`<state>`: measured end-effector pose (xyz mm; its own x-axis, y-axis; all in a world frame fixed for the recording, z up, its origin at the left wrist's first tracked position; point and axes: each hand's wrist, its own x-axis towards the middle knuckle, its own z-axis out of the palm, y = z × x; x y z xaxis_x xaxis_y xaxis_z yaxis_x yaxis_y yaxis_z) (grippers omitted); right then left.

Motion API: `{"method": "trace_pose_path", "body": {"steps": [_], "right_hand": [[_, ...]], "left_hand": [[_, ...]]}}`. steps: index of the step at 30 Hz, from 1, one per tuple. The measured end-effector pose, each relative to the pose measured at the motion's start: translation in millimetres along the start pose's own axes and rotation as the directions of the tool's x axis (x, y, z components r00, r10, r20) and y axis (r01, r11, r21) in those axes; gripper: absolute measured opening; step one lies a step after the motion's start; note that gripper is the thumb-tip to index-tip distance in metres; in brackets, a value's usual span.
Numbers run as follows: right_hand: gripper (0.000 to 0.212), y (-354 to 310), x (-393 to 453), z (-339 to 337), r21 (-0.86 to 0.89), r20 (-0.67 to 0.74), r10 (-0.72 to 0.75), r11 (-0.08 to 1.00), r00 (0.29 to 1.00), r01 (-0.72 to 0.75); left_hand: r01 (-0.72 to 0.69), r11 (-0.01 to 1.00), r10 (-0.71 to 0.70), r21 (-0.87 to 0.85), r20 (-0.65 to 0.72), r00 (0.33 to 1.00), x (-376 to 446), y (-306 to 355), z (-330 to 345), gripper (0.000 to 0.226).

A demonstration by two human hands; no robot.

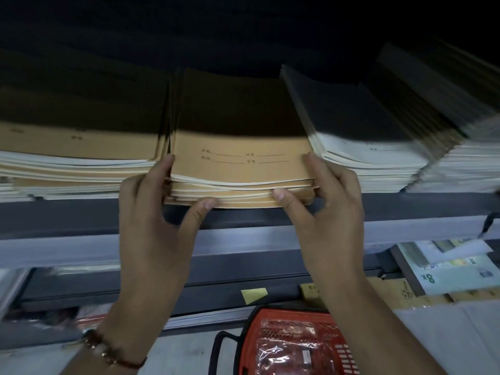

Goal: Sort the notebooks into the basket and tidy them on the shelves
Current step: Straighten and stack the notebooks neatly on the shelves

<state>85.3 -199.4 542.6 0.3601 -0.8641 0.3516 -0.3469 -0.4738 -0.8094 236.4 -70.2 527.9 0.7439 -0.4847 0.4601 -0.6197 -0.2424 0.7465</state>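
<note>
Yellow sticky note (pixel 254 295) — beaded bracelet (pixel 108 354) — "8K" pad (pixel 446 274)

A grey metal shelf (pixel 81 212) runs across; above it deep shadow, below it a paler floor (pixel 186 347).

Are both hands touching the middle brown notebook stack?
Touching. In the head view, the left hand and right hand clasp the middle brown notebook stack at its sides, with thumbs pressed against its front edge.
</note>
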Motion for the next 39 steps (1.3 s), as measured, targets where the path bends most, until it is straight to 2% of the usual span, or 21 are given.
{"method": "trace_pose_path", "body": {"steps": [2, 4, 6, 8, 9, 12, 16, 19, 21, 22, 24, 26, 28, 31, 35, 39], "right_hand": [[0.072, -0.9, -5.9, -4.1, -0.136, 0.032, -0.074, 0.988, 0.997, 0.077], [0.077, 1.0, -8.6, -9.4, -0.290, 0.085, -0.232, 0.924, 0.969, 0.247], [0.076, 6.4, -4.3, -11.5, -0.376, 0.201, -0.409, 0.807, 0.890, 0.455], [0.073, 11.9, 4.0, -6.5, -0.432, 0.336, -0.498, 0.672, 0.799, 0.601], [0.071, 14.1, 7.7, -2.3, -0.458, 0.374, -0.514, 0.622, 0.772, 0.635], [0.068, 17.6, 14.6, 13.4, -0.538, 0.360, -0.525, 0.558, 0.771, 0.632], [0.069, 14.9, 23.9, 31.3, -0.612, 0.293, -0.496, 0.560, 0.818, 0.558], [0.074, 11.5, 23.5, 34.0, -0.595, 0.295, -0.465, 0.594, 0.835, 0.541], [0.073, 10.5, 16.0, 28.9, -0.532, 0.286, -0.452, 0.658, 0.845, 0.533], [0.071, 9.4, 9.9, 24.8, -0.467, 0.260, -0.433, 0.725, 0.863, 0.505], [0.068, 6.2, -3.2, 14.8, -0.296, 0.177, -0.351, 0.872, 0.919, 0.390], [0.068, 4.5, -14.5, 6.9, -0.204, 0.134, -0.294, 0.926, 0.946, 0.317], [0.071, 4.7, -21.9, 5.6, -0.274, 0.195, -0.311, 0.893, 0.930, 0.356], [0.074, 13.1, -25.9, 15.5, -0.430, 0.397, -0.373, 0.731, 0.839, 0.529], [0.082, 20.8, -18.5, 26.3, -0.562, 0.487, -0.277, 0.626, 0.828, 0.540], [0.085, 13.6, -14.0, 27.0, -0.558, 0.514, -0.245, 0.632, 0.822, 0.538]], "left_hand": [[-0.092, 0.992, 0.091, 0.091, 0.021, 0.996, 2.8, -3.4, -4.9, 0.077], [-0.294, 0.924, 0.294, 0.246, 0.038, 0.955, 6.2, -7.6, -11.6, 0.074], [-0.506, 0.780, 0.493, 0.368, 0.136, 0.859, 16.5, -12.5, -15.9, 0.071], [-0.636, 0.644, 0.588, 0.426, 0.257, 0.767, 29.3, -14.3, -11.0, 0.065], [-0.661, 0.602, 0.604, 0.448, 0.285, 0.744, 32.7, -13.3, -5.0, 0.062], [-0.640, 0.544, 0.610, 0.543, 0.268, 0.746, 32.2, -13.4, 14.6, 0.054], [-0.543, 0.601, 0.542, 0.587, 0.201, 0.816, 34.5, -12.8, 28.3, 0.046], [-0.533, 0.617, 0.551, 0.578, 0.166, 0.818, 36.4, -12.1, 28.3, 0.044], [-0.529, 0.632, 0.556, 0.566, 0.144, 0.819, 39.3, -11.2, 26.7, 0.045], [-0.524, 0.645, 0.552, 0.556, 0.134, 0.823, 41.2, -10.7, 25.8, 0.046], [-0.524, 0.663, 0.544, 0.534, 0.136, 0.828, 44.8, -11.7, 24.6, 0.048], [-0.554, 0.650, 0.546, 0.520, 0.187, 0.816, 47.6, -15.9, 20.9, 0.054], [-0.601, 0.613, 0.573, 0.512, 0.235, 0.785, 50.5, -20.6, 15.0, 0.056], [-0.631, 0.589, 0.606, 0.504, 0.241, 0.758, 53.6, -21.7, 11.6, 0.051], [-0.573, 0.624, 0.555, 0.531, 0.214, 0.804, 54.0, -18.1, 18.0, 0.049], [-0.480, 0.562, 0.441, 0.674, 0.248, 0.863, 54.5, -14.6, 20.0, 0.057]]}}
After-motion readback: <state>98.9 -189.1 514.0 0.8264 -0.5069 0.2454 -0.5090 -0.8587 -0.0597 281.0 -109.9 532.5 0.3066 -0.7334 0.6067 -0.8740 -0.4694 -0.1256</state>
